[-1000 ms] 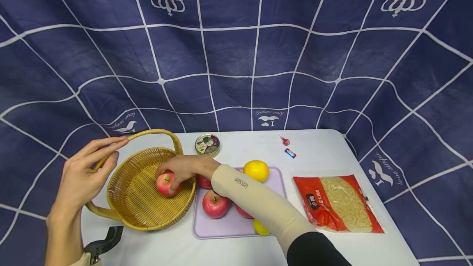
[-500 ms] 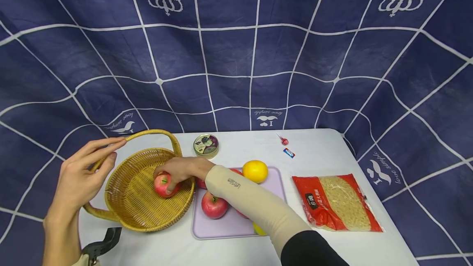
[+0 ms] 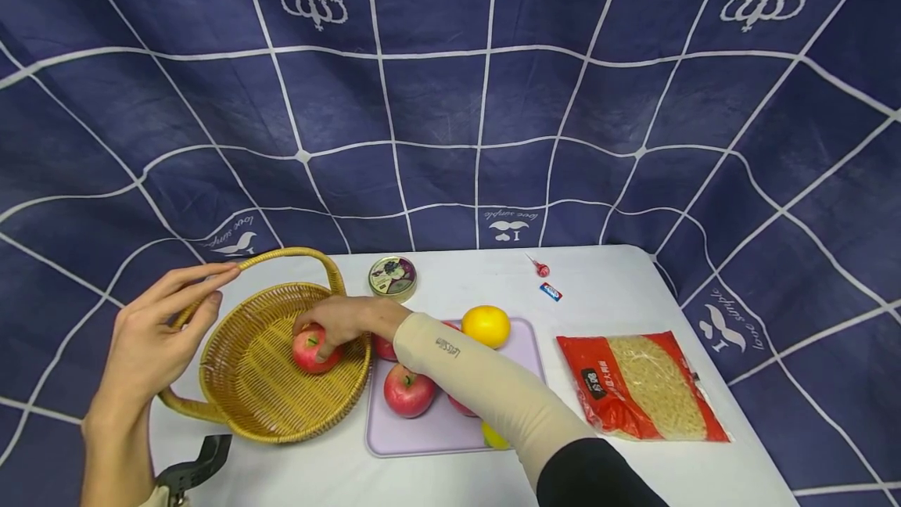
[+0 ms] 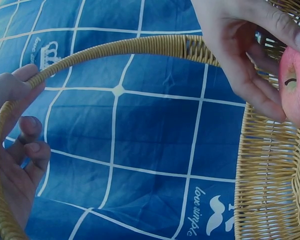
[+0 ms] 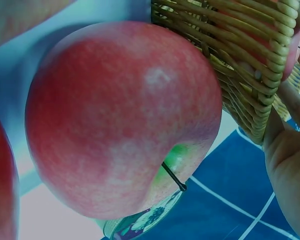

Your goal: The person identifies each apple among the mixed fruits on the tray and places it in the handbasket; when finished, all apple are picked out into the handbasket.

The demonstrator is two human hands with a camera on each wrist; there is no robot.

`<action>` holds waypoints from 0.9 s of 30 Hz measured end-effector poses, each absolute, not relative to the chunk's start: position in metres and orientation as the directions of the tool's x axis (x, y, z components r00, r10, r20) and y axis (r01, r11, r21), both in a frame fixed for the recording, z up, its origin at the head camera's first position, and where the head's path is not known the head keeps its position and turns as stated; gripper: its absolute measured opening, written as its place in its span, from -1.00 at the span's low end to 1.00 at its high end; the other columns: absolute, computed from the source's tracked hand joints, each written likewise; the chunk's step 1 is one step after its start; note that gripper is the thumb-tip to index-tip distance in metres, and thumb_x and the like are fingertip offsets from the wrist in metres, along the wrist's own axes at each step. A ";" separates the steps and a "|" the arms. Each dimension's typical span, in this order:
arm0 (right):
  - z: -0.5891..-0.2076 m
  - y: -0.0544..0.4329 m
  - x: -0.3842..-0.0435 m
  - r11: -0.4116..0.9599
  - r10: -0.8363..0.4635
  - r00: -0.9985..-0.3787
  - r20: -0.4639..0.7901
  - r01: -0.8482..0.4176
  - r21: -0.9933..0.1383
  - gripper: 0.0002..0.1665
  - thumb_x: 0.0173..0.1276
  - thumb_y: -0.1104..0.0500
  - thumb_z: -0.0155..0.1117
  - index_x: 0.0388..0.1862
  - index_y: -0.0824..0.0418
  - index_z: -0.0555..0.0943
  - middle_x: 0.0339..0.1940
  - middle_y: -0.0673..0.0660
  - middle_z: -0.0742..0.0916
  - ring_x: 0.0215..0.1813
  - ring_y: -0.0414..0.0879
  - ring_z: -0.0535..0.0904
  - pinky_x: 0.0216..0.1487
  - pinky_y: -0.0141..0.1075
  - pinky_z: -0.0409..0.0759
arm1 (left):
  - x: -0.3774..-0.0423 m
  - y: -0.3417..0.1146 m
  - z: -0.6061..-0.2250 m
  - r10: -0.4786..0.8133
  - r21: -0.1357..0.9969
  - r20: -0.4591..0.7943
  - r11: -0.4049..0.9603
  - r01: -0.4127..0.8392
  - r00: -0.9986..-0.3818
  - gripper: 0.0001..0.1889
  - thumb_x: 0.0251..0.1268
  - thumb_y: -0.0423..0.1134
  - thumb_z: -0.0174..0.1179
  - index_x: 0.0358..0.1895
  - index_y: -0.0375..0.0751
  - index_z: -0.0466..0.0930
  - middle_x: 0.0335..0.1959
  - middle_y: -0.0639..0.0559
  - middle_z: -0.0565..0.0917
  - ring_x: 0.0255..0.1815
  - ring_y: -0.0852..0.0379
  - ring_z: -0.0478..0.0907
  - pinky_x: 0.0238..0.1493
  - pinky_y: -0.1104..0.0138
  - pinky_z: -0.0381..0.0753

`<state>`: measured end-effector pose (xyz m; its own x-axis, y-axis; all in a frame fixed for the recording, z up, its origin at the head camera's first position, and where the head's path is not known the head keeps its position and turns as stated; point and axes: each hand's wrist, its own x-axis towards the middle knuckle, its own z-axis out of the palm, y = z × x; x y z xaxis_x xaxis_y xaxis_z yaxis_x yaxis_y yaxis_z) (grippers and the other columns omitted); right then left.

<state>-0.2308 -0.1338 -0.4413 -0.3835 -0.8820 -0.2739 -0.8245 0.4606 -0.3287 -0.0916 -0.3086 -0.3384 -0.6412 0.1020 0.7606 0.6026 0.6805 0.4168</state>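
Observation:
A round wicker basket [image 3: 260,405] with a tall arched handle stands on the left of the table. My left hand [image 3: 158,327] holds that handle [image 4: 115,52] at its left side, the thumb and fingers on either side of it. Over the right part of the basket's inside, my right hand [image 3: 345,318] grips a red apple [image 3: 310,352], its fingers curled over the far side and the thumb in front. The left wrist view shows the apple [image 4: 297,85] with its stem facing the camera. Another apple [image 5: 125,120] fills the right wrist view in front of the basket wall.
Right of the basket lies a lilac tray [image 3: 401,444] with several apples [image 3: 410,391] and yellow lemons [image 3: 486,327], partly under my right sleeve. A round tin [image 3: 393,278], a lollipop [image 3: 541,268], a small blue-and-red packet [image 3: 551,292] and a red pasta bag [image 3: 644,388] surround it.
The head view has shifted slightly, moving everything a little to the left. Both hands stay in almost the same place, the right one still holding the apple inside the basket.

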 end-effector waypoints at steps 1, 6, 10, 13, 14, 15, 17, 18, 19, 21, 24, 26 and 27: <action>-0.441 -0.134 -0.231 0.456 -0.885 -0.382 -0.267 -0.828 -0.327 -0.30 0.20 -0.12 0.53 0.32 -0.21 0.53 0.13 -0.23 0.61 0.16 -0.38 0.45 0.21 -0.59 0.32 | -0.091 -0.308 -0.338 0.102 0.417 0.761 0.680 0.603 -0.641 -0.64 0.09 -0.68 0.16 -0.06 -0.41 0.76 -0.05 -0.25 0.72 0.04 0.44 0.53 -0.01 0.68 0.40; -0.443 -0.134 -0.232 0.446 -0.891 -0.380 -0.248 -0.836 -0.319 -0.31 0.23 -0.10 0.51 0.34 -0.19 0.52 0.20 -0.20 0.57 0.23 -0.37 0.42 0.26 -0.59 0.29 | -0.090 -0.306 -0.336 0.102 0.419 0.761 0.677 0.606 -0.641 -0.64 0.08 -0.69 0.16 -0.06 -0.41 0.76 -0.05 -0.25 0.72 0.04 0.44 0.54 0.03 0.68 0.41; -0.443 -0.134 -0.233 0.451 -0.889 -0.386 -0.247 -0.831 -0.324 -0.32 0.23 -0.09 0.51 0.33 -0.19 0.52 0.22 -0.20 0.55 0.25 -0.37 0.40 0.27 -0.58 0.29 | -0.089 -0.305 -0.336 0.102 0.422 0.759 0.674 0.606 -0.643 -0.64 0.08 -0.70 0.16 -0.06 -0.42 0.76 -0.05 -0.26 0.72 0.04 0.44 0.54 0.02 0.68 0.42; -0.443 -0.133 -0.233 0.454 -0.888 -0.390 -0.243 -0.828 -0.330 -0.33 0.23 -0.09 0.51 0.32 -0.19 0.52 0.20 -0.20 0.55 0.24 -0.37 0.40 0.26 -0.59 0.30 | -0.089 -0.305 -0.335 0.102 0.423 0.758 0.674 0.605 -0.644 -0.64 0.08 -0.70 0.16 -0.06 -0.42 0.75 -0.05 -0.26 0.72 0.04 0.44 0.55 0.02 0.68 0.42; -0.442 -0.133 -0.233 0.454 -0.888 -0.390 -0.241 -0.827 -0.331 -0.33 0.23 -0.08 0.51 0.32 -0.19 0.52 0.20 -0.20 0.55 0.23 -0.37 0.40 0.25 -0.59 0.30 | -0.089 -0.305 -0.335 0.102 0.424 0.758 0.674 0.606 -0.644 -0.64 0.08 -0.70 0.17 -0.06 -0.42 0.75 -0.05 -0.26 0.72 0.04 0.44 0.55 0.03 0.68 0.42; -0.442 -0.133 -0.233 0.454 -0.888 -0.391 -0.241 -0.827 -0.331 -0.33 0.23 -0.08 0.51 0.32 -0.19 0.52 0.19 -0.20 0.55 0.23 -0.38 0.40 0.25 -0.59 0.30 | -0.089 -0.305 -0.335 0.102 0.424 0.758 0.674 0.605 -0.644 -0.64 0.08 -0.70 0.17 -0.06 -0.42 0.75 -0.05 -0.26 0.72 0.05 0.44 0.55 0.03 0.68 0.42; -0.442 -0.133 -0.232 0.453 -0.889 -0.390 -0.240 -0.827 -0.334 -0.34 0.24 -0.08 0.51 0.32 -0.19 0.52 0.19 -0.20 0.55 0.23 -0.37 0.40 0.25 -0.59 0.30 | -0.089 -0.305 -0.336 0.102 0.424 0.758 0.673 0.605 -0.644 -0.64 0.08 -0.69 0.17 -0.06 -0.42 0.75 -0.05 -0.26 0.72 0.05 0.44 0.55 0.04 0.68 0.42; -0.442 -0.133 -0.232 0.452 -0.889 -0.390 -0.240 -0.826 -0.336 -0.34 0.24 -0.08 0.51 0.32 -0.19 0.52 0.19 -0.20 0.55 0.23 -0.37 0.40 0.25 -0.59 0.30 | -0.089 -0.306 -0.336 0.101 0.425 0.757 0.674 0.605 -0.645 -0.64 0.08 -0.69 0.17 -0.06 -0.42 0.75 -0.05 -0.26 0.72 0.06 0.44 0.54 0.04 0.68 0.42; -0.441 -0.133 -0.232 0.453 -0.889 -0.390 -0.240 -0.825 -0.338 -0.33 0.24 -0.08 0.51 0.32 -0.19 0.52 0.19 -0.20 0.55 0.23 -0.37 0.40 0.24 -0.59 0.30 | -0.090 -0.306 -0.337 0.101 0.425 0.757 0.674 0.604 -0.646 -0.64 0.08 -0.69 0.17 -0.06 -0.42 0.75 -0.05 -0.26 0.72 0.06 0.44 0.54 0.05 0.67 0.42; -0.441 -0.133 -0.232 0.455 -0.888 -0.391 -0.242 -0.823 -0.340 -0.33 0.24 -0.08 0.51 0.33 -0.18 0.52 0.20 -0.21 0.54 0.24 -0.37 0.40 0.25 -0.59 0.29 | -0.090 -0.307 -0.337 0.101 0.426 0.755 0.676 0.602 -0.647 -0.64 0.08 -0.69 0.17 -0.06 -0.41 0.76 -0.04 -0.26 0.72 0.06 0.44 0.54 0.05 0.67 0.42; -0.441 -0.133 -0.231 0.458 -0.886 -0.394 -0.244 -0.820 -0.343 -0.32 0.24 -0.08 0.51 0.34 -0.18 0.52 0.21 -0.21 0.54 0.24 -0.37 0.39 0.25 -0.59 0.29 | -0.090 -0.308 -0.338 0.099 0.427 0.753 0.678 0.598 -0.650 -0.63 0.08 -0.70 0.16 -0.05 -0.41 0.76 -0.04 -0.25 0.72 0.04 0.44 0.54 0.02 0.68 0.42; -0.441 -0.133 -0.231 0.458 -0.887 -0.393 -0.244 -0.820 -0.344 -0.32 0.24 -0.08 0.51 0.34 -0.18 0.52 0.21 -0.21 0.54 0.25 -0.37 0.39 0.26 -0.59 0.29 | -0.090 -0.308 -0.338 0.099 0.427 0.753 0.679 0.597 -0.650 -0.63 0.08 -0.70 0.16 -0.05 -0.41 0.76 -0.04 -0.25 0.72 0.03 0.44 0.54 0.00 0.69 0.41; -0.441 -0.133 -0.232 0.458 -0.887 -0.393 -0.244 -0.820 -0.343 -0.32 0.24 -0.08 0.51 0.34 -0.18 0.52 0.21 -0.21 0.54 0.25 -0.37 0.39 0.26 -0.59 0.29 | -0.090 -0.308 -0.338 0.099 0.427 0.753 0.678 0.598 -0.650 -0.63 0.08 -0.70 0.16 -0.05 -0.41 0.76 -0.04 -0.25 0.72 0.02 0.44 0.54 -0.01 0.69 0.41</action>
